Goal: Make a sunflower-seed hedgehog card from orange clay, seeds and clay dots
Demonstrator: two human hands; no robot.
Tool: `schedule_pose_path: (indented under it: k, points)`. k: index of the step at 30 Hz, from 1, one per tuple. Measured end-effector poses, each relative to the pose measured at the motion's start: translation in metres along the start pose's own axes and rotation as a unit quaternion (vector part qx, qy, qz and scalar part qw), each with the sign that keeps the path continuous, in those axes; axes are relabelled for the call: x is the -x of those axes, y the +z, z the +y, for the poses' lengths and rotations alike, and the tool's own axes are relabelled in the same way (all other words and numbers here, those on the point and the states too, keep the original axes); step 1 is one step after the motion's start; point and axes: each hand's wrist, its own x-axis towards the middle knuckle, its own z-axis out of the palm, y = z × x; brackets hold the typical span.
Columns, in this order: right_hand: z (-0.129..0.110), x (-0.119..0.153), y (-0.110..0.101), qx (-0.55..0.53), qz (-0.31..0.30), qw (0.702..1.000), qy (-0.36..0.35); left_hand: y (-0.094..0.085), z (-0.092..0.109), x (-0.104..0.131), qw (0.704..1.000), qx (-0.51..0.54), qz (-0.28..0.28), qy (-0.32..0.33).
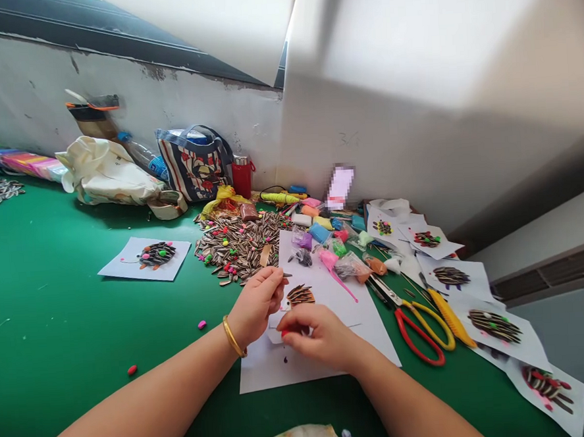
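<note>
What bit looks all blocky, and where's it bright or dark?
Head view: the pale upright rectangle is pixelated; head view: the white sheet glows up top, with grey shadows across it; head view: the green table darkens near the bottom; head view: the dark sliver at the fingertips of the left hand is too small to see clearly.
</note>
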Motion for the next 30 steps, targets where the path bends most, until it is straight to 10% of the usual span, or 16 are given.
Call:
schedule_pose_path:
  k: [7, 16, 30]
  points:
    - [-0.015, 0.008, 0.014, 0.003, -0.173, 0.982, -0.077, -0.003, 0.004, -0.004, 0.992, 0.105, -0.004, -0.068]
    - [-0.006, 0.006, 0.01, 0.012, -0.071, 0.996, -0.05, -0.027, 0.017, -0.022, 0.933, 0.343, 0.042, -0.102]
    - [0.022, -0.003, -0.01, 0.126, 0.225, 0.966, -0.029, 0.002, 0.005, 0.004, 0.914, 0.361, -0.033, -0.183]
